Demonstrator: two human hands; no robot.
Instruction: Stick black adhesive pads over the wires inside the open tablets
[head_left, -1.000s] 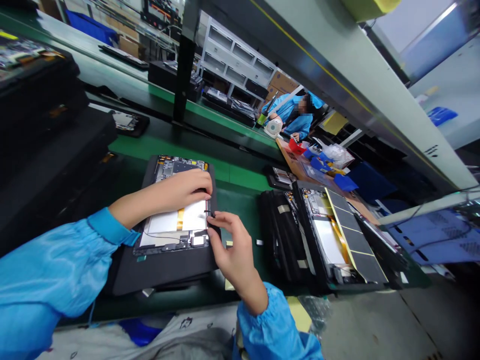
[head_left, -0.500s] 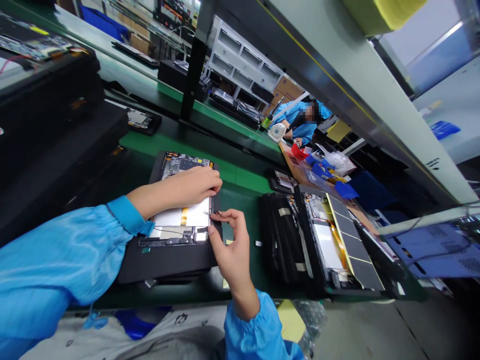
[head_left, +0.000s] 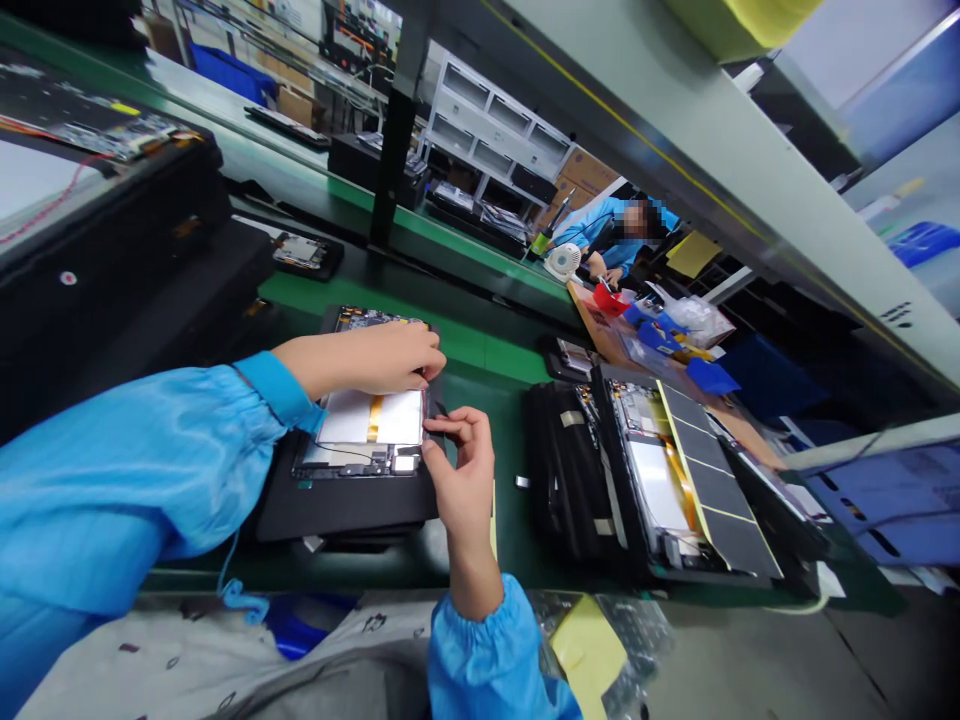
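Note:
An opened tablet [head_left: 367,455] with its white battery [head_left: 397,418], orange ribbon and circuit parts bared lies on a black padded stack [head_left: 337,508]. My left hand [head_left: 382,357] reaches across its upper part, fingers curled down at the right edge; whatever they pinch is hidden. Lower on that same edge, my right hand [head_left: 466,455] has thumb and forefinger drawn together against the side of the tablet. A small dark piece shows by those fingertips, too small to name. A thin black wire [head_left: 349,443] crosses below the battery.
More opened tablets [head_left: 660,490] lean in a black stack to the right. Tall black stacks [head_left: 97,260] with boards on top stand at left. A small silvery piece [head_left: 522,482] lies on the green bench [head_left: 495,355]. Across the bench, a person in blue [head_left: 600,240] works beside a white fan [head_left: 562,262].
The view has shifted slightly, moving the bench in the picture. Both hands stay at the tablet's right edge, with only small finger movements.

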